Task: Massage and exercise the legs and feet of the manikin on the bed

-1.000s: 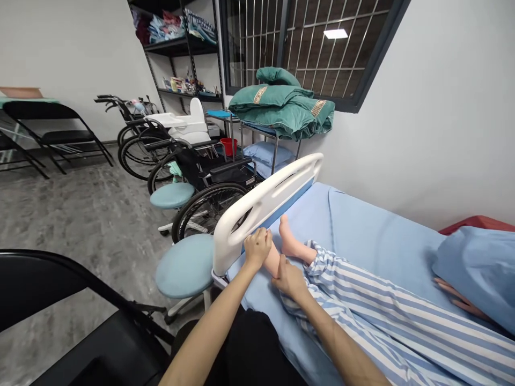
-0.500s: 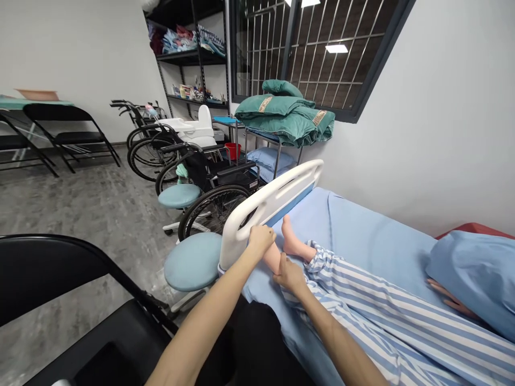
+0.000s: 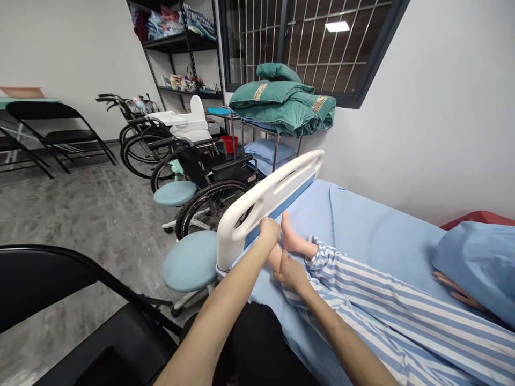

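Note:
My left hand (image 3: 269,229) is wrapped over the toe end of the nearer foot (image 3: 274,259) of a lying figure that looks like a manikin. Its fingers hide most of that foot. Round the same leg's ankle my right hand (image 3: 290,272) is closed, thumb on the near side. Beside them the other foot (image 3: 293,240) rests on the blue sheet, toes up, untouched. Blue-and-white striped trousers (image 3: 370,279) cover both legs. The white bed end board (image 3: 241,206) stands just beyond my left hand.
A round blue stool (image 3: 189,262) is left of the bed, with a wheelchair (image 3: 217,201) behind it. A black folding chair (image 3: 132,343) stands at my left. Green quilts (image 3: 285,104) lie on a rack by the window. A blue cover (image 3: 478,262) lies over the figure's hand.
My left hand has shifted right, toward the other foot, and its wrist has turned, with the held foot's toe end moving too. My right hand keeps its hold at the ankle.

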A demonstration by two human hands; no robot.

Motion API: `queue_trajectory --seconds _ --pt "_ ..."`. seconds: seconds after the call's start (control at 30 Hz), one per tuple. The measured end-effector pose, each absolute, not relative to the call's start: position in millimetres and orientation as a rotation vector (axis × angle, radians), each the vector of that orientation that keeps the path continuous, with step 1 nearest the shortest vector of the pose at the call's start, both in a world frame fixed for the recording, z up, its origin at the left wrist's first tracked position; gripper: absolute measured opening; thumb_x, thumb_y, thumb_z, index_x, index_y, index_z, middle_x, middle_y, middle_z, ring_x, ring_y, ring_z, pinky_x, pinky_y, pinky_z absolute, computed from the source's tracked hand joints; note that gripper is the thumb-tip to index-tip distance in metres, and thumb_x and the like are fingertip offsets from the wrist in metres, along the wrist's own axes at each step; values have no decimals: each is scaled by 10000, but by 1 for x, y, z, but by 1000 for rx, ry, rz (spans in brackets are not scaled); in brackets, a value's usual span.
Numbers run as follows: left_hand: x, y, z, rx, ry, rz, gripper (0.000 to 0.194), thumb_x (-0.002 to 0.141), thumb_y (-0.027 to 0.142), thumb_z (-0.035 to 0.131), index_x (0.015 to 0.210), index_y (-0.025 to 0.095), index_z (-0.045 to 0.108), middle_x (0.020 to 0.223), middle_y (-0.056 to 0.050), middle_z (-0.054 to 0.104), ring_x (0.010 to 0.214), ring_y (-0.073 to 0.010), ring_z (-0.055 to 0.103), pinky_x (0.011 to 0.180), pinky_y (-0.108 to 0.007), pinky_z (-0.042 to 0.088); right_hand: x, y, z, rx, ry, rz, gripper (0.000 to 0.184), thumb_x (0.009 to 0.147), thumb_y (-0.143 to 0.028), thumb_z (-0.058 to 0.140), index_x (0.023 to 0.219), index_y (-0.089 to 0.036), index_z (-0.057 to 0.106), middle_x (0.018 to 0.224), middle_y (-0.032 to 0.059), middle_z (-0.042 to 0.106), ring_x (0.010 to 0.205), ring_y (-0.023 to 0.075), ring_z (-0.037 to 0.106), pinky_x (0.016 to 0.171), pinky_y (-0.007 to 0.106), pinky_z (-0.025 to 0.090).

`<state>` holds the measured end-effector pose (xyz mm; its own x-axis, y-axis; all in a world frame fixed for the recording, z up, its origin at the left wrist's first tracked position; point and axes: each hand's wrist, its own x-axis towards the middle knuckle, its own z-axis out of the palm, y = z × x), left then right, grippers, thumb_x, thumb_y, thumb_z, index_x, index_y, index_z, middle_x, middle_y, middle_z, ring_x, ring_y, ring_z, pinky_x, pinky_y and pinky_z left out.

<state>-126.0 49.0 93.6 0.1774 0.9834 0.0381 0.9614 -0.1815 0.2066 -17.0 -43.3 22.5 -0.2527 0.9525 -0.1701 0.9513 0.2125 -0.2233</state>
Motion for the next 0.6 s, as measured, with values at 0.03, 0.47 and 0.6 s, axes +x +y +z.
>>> queue_trajectory --seconds 0.03,0.47,0.6 --pt "-128 47 95 2365 1909 168 161 832 171 587 785 92 720 741 -144 680 848 -238 652 782 -338 439 -17 -43 22 -1934 -2432 449 462 736 -320 591 1130 -146 422 1079 179 657 908 310 679 674 328 432" --pt "-148 12 66 1988 2246 829 391 957 344 353 915 160 696 889 -139 721 853 -235 672 740 -314 434 -17 -47 28 -1941 -2412 443 469 752 -310 584 1158 -133 429 1084 179 649 879 292 669 691 335 426" --pt "-153 -3 56 1899 2255 945 439 966 468 337 941 173 661 887 -121 716 820 -214 666 706 -284 419 -18 -51 35 -1955 -2413 497 513 760 -319 590 1211 -142 422 1101 167 650 915 293 654 716 342 439"
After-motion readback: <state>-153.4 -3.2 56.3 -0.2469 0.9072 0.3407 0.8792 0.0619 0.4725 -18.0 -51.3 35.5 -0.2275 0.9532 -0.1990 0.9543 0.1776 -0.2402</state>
